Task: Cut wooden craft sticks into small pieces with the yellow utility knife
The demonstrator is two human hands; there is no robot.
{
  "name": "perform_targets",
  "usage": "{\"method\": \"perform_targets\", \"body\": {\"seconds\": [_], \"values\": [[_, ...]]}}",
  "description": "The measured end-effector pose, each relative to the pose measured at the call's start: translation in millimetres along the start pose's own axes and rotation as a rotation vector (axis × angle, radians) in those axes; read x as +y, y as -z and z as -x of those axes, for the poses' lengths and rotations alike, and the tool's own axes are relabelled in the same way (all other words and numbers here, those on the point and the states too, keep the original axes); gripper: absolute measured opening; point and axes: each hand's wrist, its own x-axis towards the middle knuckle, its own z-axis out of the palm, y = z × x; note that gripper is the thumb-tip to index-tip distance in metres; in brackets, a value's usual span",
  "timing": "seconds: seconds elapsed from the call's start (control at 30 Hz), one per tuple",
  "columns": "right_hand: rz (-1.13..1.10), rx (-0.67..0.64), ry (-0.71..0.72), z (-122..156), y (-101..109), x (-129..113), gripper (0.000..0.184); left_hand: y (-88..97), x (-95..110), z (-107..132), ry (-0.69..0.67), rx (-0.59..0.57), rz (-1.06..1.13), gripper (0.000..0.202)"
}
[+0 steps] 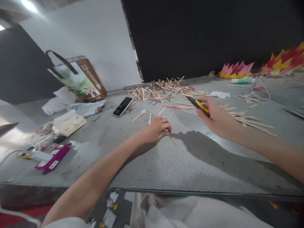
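My left hand (158, 128) rests on the grey table (185, 164) with its fingers curled, pinching a small wooden stick piece (173, 138) against the surface. My right hand (215, 115) hovers to the right, wrapped around a yellow and black utility knife (199, 105) that points up and left. A pink stick (179, 107) lies just beyond the knife. A big heap of wooden sticks (163, 88) sits further back.
A phone (122, 106) lies left of centre. A brown printed bag (82, 77) stands at the back left, with plastic wrappers and a purple box (53, 158) near the left edge. More sticks (254, 122) lie at right; folded paper flowers (235, 69) and a glue tube (242, 80) sit behind.
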Motion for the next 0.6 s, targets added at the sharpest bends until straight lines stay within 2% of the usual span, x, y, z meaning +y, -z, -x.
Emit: {"method": "perform_targets", "body": {"seconds": [0.1,0.17,0.27,0.33,0.43,0.53,0.6], "values": [[-0.065,0.006,0.013,5.9,-5.1,-7.3,0.043,-2.5,6.3,0.6,0.083,-0.009,0.002,0.007],[-0.157,-0.009,-0.002,9.9,-9.7,-12.0,0.044,-5.2,10.3,1.1,0.155,0.022,0.087,0.009],[-0.281,-0.023,-0.013,17.2,-16.1,-18.7,0.046,-9.8,14.9,-1.1,0.328,0.189,0.334,0.009],[-0.253,-0.025,0.037,22.8,-19.7,-23.7,0.047,-12.6,18.0,-5.1,0.405,0.347,0.585,0.005],[-0.141,-0.023,0.188,31.2,-24.1,-32.0,0.049,-15.1,25.5,-11.3,0.393,0.480,0.888,0.015],[-0.089,-0.054,0.315,38.4,-27.0,-39.4,0.050,-15.6,35.9,-13.7,0.346,0.565,0.976,0.020],[-0.093,-0.080,0.339,41.6,-27.6,-42.5,0.051,-15.7,42.1,-13.6,0.325,0.603,1.001,0.023]]}}
